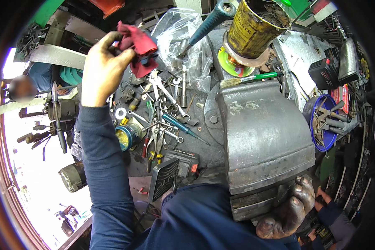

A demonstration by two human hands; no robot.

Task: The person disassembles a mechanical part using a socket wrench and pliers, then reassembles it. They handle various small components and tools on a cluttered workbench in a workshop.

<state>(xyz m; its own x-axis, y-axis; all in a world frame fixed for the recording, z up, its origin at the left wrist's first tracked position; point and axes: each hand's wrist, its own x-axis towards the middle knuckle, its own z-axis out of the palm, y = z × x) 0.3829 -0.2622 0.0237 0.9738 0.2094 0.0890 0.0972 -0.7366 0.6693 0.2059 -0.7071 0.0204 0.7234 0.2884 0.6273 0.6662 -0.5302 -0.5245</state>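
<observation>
My left hand (106, 66) is raised at the upper left, pinching a crumpled red rag (141, 45) between thumb and fingers. Below the rag lies a heap of wrenches (166, 93), pliers (155, 141) and a blue-handled screwdriver (180, 125). A large grey metal bench vise (266, 129) fills the right middle. Against its lower right edge is my right hand (293, 208), blackened with grease. Its fingers are curled in toward the thumb, and whatever lies inside them is hidden.
Behind the vise stands a grimy yellow can (256, 29), with a green-handled brush (252, 79) in front. A blue basket (321, 143) of tools sits at the right. A clear plastic bag (187, 50) and blue-rimmed jar (127, 137) are on the bench. Another person's arm (337, 221) shows lower right.
</observation>
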